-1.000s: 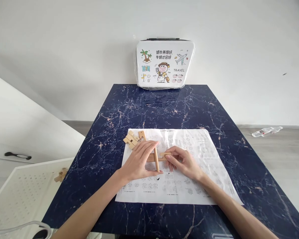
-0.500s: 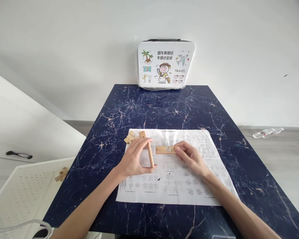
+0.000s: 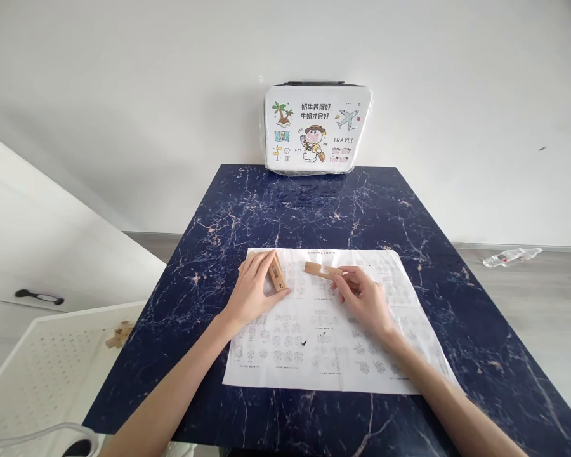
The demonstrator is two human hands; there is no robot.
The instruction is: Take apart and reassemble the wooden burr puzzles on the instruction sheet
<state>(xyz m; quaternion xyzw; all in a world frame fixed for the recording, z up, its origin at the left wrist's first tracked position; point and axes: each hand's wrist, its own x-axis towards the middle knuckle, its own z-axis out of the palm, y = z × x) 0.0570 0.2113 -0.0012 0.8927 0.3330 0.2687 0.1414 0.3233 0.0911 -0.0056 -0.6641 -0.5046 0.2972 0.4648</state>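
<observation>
My left hand (image 3: 250, 285) is closed around a wooden puzzle piece (image 3: 276, 274) with a slot in it and a dark mark near its lower end. The fingers are at its far end and the thumb at its near end. It sits over the left part of a printed instruction sheet (image 3: 323, 374); other wooden pieces there are hidden behind the fingers. My right hand (image 3: 364, 295) pinches the right end of a notched wooden puzzle piece (image 3: 313, 268), slightly tilted, with the notch facing away from me. A gap of paper separates the two pieces.
The sheet lies on a dark blue marbled table (image 3: 309, 222). A white cartoon-printed case (image 3: 285, 162) in clear wrap stands at the back against the wall. On the left is a white perforated basket (image 3: 42, 355) with a wooden piece (image 3: 118, 334). A clear bottle (image 3: 511, 256) lies on the floor.
My left hand has moved away from me and turned its piece from edge-on to slot side up, over the other pieces. My right hand has tipped its piece and moved it slightly away.
</observation>
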